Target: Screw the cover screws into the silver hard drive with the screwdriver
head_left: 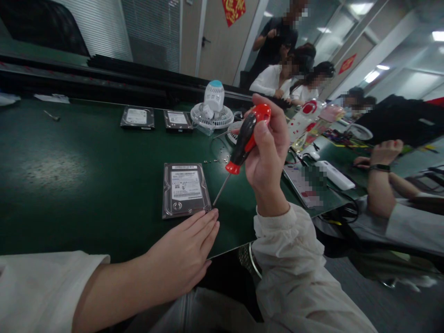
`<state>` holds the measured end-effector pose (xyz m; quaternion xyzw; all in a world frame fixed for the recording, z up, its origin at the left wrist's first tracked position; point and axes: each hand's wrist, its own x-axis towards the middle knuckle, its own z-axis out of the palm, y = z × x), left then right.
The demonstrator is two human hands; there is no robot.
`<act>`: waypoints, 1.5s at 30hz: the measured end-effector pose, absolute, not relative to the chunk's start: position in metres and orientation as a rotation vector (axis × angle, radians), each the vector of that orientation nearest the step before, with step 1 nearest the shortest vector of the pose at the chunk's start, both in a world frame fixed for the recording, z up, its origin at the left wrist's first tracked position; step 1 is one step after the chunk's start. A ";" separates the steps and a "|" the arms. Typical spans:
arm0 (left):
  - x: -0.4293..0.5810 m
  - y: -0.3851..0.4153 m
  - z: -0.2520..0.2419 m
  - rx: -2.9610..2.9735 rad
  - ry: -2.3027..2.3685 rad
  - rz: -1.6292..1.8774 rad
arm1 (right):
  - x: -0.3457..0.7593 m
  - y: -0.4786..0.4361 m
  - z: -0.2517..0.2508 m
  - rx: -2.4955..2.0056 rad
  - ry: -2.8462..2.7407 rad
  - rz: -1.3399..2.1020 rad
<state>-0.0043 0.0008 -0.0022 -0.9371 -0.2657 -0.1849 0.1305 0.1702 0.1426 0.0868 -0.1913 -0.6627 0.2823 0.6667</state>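
Note:
My right hand point(267, 157) is wrapped round the red and black handle of a screwdriver point(239, 150). Its thin shaft slants down to the near right corner of a hard drive point(185, 187), which lies label up on the green table. Whether the tip sits in a screw is too small to tell. My left hand point(183, 247) rests at the drive's near edge, fingers stretched out, with the fingertips by the screwdriver tip at that corner. Several small screws point(215, 161) are scattered on the table just beyond the drive.
Two more hard drives, a left one point(138, 116) and a right one point(178, 120), lie farther back. Beside them is a white fan point(213, 104). A phone point(303, 185) and a white power bank point(335, 175) lie at right. A co-worker's arm point(383, 180) rests farther right; other people sit behind.

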 end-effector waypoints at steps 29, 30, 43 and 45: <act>-0.005 0.002 -0.002 -2.735 -0.778 -0.543 | 0.166 0.144 0.084 -0.361 -1.480 0.793; -0.005 0.001 -0.002 -2.735 -0.778 -0.544 | 0.165 0.144 0.084 -0.344 -1.489 0.812; -0.005 0.002 -0.001 -2.739 -0.782 -0.556 | 0.169 0.146 0.084 -0.464 -1.481 0.672; -0.005 0.002 -0.001 -2.735 -0.779 -0.561 | 0.170 0.147 0.084 -0.446 -1.504 0.706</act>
